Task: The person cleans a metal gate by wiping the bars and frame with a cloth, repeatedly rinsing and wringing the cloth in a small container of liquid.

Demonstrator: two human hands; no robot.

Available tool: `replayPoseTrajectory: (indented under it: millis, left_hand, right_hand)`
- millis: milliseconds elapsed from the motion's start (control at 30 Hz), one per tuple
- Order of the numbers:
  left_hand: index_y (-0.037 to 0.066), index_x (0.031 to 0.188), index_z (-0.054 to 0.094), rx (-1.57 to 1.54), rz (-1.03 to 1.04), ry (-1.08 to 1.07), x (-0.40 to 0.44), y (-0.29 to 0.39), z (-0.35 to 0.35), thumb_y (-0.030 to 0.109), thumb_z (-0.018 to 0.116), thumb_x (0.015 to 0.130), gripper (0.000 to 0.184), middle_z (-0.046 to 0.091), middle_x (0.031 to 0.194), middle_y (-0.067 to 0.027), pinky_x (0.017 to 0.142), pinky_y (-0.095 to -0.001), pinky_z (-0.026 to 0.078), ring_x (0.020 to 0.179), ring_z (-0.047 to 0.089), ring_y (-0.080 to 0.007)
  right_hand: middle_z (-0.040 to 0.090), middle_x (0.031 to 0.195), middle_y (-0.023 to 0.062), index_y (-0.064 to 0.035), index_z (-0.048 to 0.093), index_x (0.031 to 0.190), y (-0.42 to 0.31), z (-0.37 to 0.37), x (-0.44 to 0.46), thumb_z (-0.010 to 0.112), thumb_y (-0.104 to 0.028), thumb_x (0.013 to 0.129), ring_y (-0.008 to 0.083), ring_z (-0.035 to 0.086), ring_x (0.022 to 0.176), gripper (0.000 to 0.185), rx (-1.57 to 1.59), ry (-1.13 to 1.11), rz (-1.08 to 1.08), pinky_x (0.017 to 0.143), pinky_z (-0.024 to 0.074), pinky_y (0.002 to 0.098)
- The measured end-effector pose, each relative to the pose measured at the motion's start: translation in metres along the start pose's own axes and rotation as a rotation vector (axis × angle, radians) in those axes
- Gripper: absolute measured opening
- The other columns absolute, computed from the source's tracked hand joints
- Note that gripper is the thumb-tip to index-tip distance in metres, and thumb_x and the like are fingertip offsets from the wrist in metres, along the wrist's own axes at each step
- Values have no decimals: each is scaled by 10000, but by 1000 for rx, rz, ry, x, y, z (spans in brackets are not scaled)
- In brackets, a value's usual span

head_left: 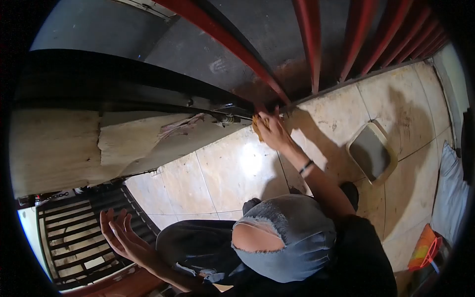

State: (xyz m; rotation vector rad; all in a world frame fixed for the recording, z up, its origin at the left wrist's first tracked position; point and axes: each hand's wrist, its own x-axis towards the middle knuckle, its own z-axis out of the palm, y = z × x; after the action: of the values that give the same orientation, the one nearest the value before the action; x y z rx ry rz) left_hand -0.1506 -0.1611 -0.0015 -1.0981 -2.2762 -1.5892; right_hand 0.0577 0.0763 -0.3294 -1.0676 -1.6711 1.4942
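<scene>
My right hand [271,130] reaches forward to the foot of the barred gate and presses a yellow-brown cloth [257,127] there. Its fingers are wrapped over the cloth and hide part of it. A dark band circles that wrist. Close by are the red bars [315,59] and a metal bolt [228,119] at the bottom of the black frame. My left hand [123,233] hangs in the air at the lower left, fingers apart and holding nothing. My bent knee [257,236] shows through torn grey jeans [302,237] between the two arms.
To the right, a cream basin [390,143] with greyish liquid stands on the stained tile floor [237,173]. An orange bag [424,247] and a pale sheet [450,193] lie along the right side. A peeling wooden board [59,143] and a dark slatted rack [74,227] occupy the left.
</scene>
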Motion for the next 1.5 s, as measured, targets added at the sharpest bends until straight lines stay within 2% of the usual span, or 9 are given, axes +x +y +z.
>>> replayPoseTrajectory:
  millis: [233, 400, 533, 800, 933, 1133, 1200, 1300, 1500]
  left_hand:
    - [31, 1439, 502, 18, 4, 9, -4, 4, 0, 286, 533, 1066, 453, 569, 1370, -145, 976, -379, 495, 1120, 634, -248]
    - [12, 1443, 486, 13, 29, 34, -4, 11, 11, 284, 556, 1057, 477, 573, 1338, -157, 908, -358, 513, 1047, 649, -225]
    - [-20, 1428, 479, 70, 4, -30, -1, 13, 17, 226, 561, 1030, 474, 583, 1282, -166, 935, -362, 505, 1054, 643, -242]
    - [31, 1572, 216, -333, -381, -1540, -21, -99, 97, 169, 757, 919, 859, 386, 1568, -186, 1155, -448, 378, 1456, 388, -309]
    - [41, 1529, 295, -844, -1344, -1429, -121, -133, 174, 396, 663, 983, 748, 503, 1448, -165, 1108, -489, 481, 1342, 519, -311]
    - [6, 1397, 459, -1032, -1248, -950, -139, -143, 205, 225, 588, 1034, 442, 612, 1317, -134, 1077, -433, 494, 1197, 632, -255]
    - [4, 1376, 510, -1046, -1267, -917, -144, -140, 207, 191, 588, 1028, 402, 642, 1282, -117, 1084, -395, 468, 1184, 631, -216]
    - [23, 1364, 569, -1071, -1213, -1210, -160, -122, 212, 240, 640, 1009, 422, 651, 1267, -91, 1048, -343, 490, 1140, 636, -175]
    - [59, 1399, 528, -728, -813, -1050, -124, -134, 174, 242, 614, 1027, 423, 656, 1215, -72, 817, -304, 591, 998, 703, -188]
  right_hand:
    - [651, 1001, 265, -21, 441, 1471, 10, 25, 3, 531, -207, 967, 465, 628, 1016, 544, -181, 242, -233, 1234, 177, 536]
    - [633, 1030, 332, 38, 510, 1328, 15, 20, 2, 573, -151, 934, 522, 603, 1002, 442, -64, 72, -57, 998, 433, 544]
    - [682, 1049, 175, 1, 552, 1293, 0, 12, -75, 526, -150, 1023, 246, 679, 928, 311, 651, 12, 227, 802, 554, 355]
    - [515, 1476, 205, 79, 476, 1399, -95, -17, -85, 404, -277, 1025, 318, 522, 1341, 521, 1522, -446, 564, 1116, 438, 455]
    - [648, 1323, 138, -2, 591, 1344, -96, -8, -69, 547, -200, 1058, 167, 626, 1174, 351, 640, -330, 269, 1030, 489, 315]
    - [759, 931, 136, 32, 706, 1127, -104, -73, -97, 757, -203, 933, 141, 723, 856, 309, -552, 4, 309, 761, 555, 258]
    - [720, 1138, 196, 5, 655, 1258, -101, -56, -110, 813, -250, 881, 182, 697, 1059, 482, -532, 79, 558, 858, 550, 302]
    - [481, 1477, 215, -56, 424, 1510, -70, -10, -129, 788, -158, 880, 253, 470, 1381, 735, 7, -116, -69, 1047, 472, 390]
    - [629, 1165, 182, 6, 572, 1244, -72, 3, -101, 703, -55, 928, 246, 638, 1081, 348, -247, 328, -239, 930, 513, 359]
